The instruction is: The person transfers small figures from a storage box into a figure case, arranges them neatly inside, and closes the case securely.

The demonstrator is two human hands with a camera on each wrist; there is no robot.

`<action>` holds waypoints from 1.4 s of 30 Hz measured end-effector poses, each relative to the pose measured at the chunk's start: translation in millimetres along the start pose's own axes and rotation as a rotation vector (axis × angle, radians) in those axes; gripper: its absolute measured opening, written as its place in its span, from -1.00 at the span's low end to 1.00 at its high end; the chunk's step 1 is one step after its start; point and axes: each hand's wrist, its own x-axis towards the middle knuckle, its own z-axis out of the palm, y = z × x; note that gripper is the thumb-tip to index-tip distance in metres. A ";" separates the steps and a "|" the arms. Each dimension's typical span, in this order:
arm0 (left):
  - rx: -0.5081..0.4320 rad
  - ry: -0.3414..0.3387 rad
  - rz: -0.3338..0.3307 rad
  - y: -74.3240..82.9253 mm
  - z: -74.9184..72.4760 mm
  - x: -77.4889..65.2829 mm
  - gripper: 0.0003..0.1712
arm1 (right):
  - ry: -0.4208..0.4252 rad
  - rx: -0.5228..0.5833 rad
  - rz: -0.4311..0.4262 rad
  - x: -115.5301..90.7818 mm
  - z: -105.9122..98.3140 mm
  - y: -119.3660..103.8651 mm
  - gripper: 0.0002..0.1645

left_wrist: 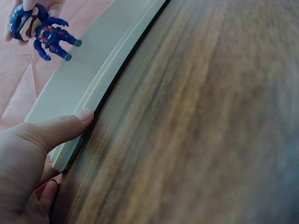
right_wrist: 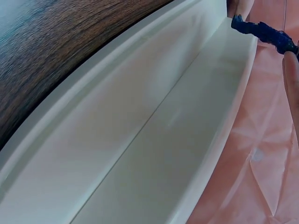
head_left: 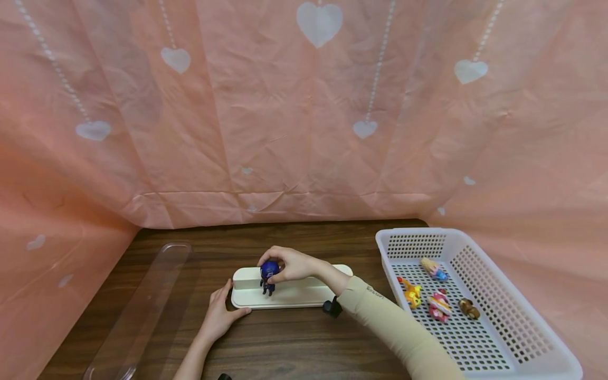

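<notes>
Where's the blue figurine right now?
In the head view, the blue figurine is in the right hand's grip, at the left part of the white stand, near the left hand; whether its feet touch the stand is unclear.

The toy figure (head_left: 269,268) is wearing dark blue with red bits. The display stand (head_left: 290,300) is looking creamy white. The pink curtain (head_left: 285,105) is showing white hearts and dotted lines. The wooden table (head_left: 285,338) is showing brown stripes.
</notes>
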 end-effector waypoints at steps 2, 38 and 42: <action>0.001 -0.003 -0.001 -0.1 -0.1 0.1 0.21 | -0.011 0.018 -0.007 3.6 1.7 2.3 -0.48; -0.016 -0.003 0.006 -2.0 2.9 0.3 0.22 | -0.106 -0.039 -0.119 38.0 18.4 14.8 -0.44; -0.017 -0.002 0.002 -2.0 2.0 -0.8 0.22 | -0.083 -0.056 -0.123 39.9 20.4 15.7 -0.44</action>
